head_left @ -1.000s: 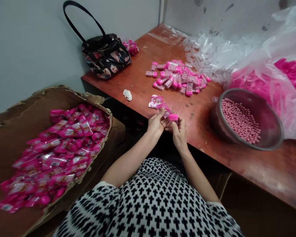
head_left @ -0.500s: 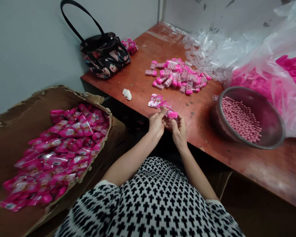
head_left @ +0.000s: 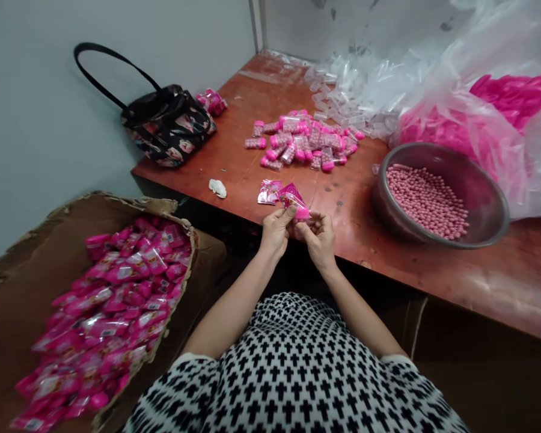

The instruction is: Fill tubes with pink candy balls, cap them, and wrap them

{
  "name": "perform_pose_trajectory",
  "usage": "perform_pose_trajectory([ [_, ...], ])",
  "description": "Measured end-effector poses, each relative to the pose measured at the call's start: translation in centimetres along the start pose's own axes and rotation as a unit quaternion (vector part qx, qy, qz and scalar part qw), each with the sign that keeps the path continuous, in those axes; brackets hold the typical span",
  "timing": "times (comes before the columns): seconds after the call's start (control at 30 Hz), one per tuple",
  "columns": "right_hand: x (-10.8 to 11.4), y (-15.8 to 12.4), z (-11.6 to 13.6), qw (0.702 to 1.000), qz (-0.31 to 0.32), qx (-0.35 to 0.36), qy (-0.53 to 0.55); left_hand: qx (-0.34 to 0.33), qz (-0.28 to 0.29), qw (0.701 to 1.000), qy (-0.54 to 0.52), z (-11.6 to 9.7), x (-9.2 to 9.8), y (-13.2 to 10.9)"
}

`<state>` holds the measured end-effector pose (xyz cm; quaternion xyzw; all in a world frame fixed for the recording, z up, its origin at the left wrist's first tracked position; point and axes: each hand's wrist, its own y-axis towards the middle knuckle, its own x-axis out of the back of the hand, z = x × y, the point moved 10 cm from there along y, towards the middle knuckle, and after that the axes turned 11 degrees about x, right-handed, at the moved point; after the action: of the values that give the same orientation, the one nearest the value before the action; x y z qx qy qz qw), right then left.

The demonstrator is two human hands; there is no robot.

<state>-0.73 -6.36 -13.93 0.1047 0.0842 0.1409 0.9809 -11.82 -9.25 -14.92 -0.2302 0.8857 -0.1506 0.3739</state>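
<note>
My left hand pinches a small pink printed wrapper at the near edge of the red-brown table. My right hand is closed around a small pink-capped tube and presses it against the wrapper. Both hands touch each other just in front of my body. A second pink wrapper lies on the table just beyond my fingers.
A metal bowl of pink beads stands at the right. A heap of filled pink-capped tubes lies mid-table, clear empty tubes and a plastic bag of pink caps behind. A handbag sits at left. A cardboard box holds several wrapped packs.
The tube's pink cap has sunk further between my fingers and the wrapper. My head has shifted, so the whole scene slid left and down in view.
</note>
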Motion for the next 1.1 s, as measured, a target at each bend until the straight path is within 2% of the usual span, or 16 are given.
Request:
perform_pose_trajectory([
  [0.1,0.3,0.1,-0.2,1.0,-0.007,-0.011,0.015,0.019,-0.003,0.999,0.025,0.2,0.1,0.2],
  [0.27,-0.2,0.1,-1.4,0.987,0.023,-0.103,0.124,0.049,0.044,0.994,0.088,0.2,-0.6,0.6],
  [0.33,0.1,0.3,-1.2,0.987,0.022,-0.098,0.124,0.052,0.049,0.99,0.121,0.1,-0.6,0.6],
  [0.43,1.0,0.7,-0.4,0.996,0.009,-0.049,0.069,0.049,0.043,0.987,0.149,0.0,-0.5,0.5],
  [0.5,1.1,0.9,-0.1,0.998,0.015,-0.035,0.047,0.049,0.039,0.987,0.146,0.1,-0.4,0.4],
  [0.63,0.0,1.0,-0.9,0.989,0.053,-0.088,0.108,0.039,0.052,0.99,0.125,0.2,-0.7,0.1],
  [0.77,0.4,1.2,-1.0,0.988,0.04,-0.094,0.114,0.067,0.085,0.985,0.137,0.9,-1.0,-0.1],
  [0.83,0.6,0.9,-1.1,0.989,0.039,-0.094,0.107,0.076,0.076,0.986,0.126,0.8,-0.5,0.0],
  [0.97,0.1,-0.1,-1.5,0.982,0.075,-0.112,0.133,0.061,0.034,0.996,0.048,0.1,1.1,0.1],
  [1.1,0.1,-0.1,-1.9,0.981,0.062,-0.117,0.144,0.068,0.036,0.997,0.026,0.8,1.6,-0.4],
])
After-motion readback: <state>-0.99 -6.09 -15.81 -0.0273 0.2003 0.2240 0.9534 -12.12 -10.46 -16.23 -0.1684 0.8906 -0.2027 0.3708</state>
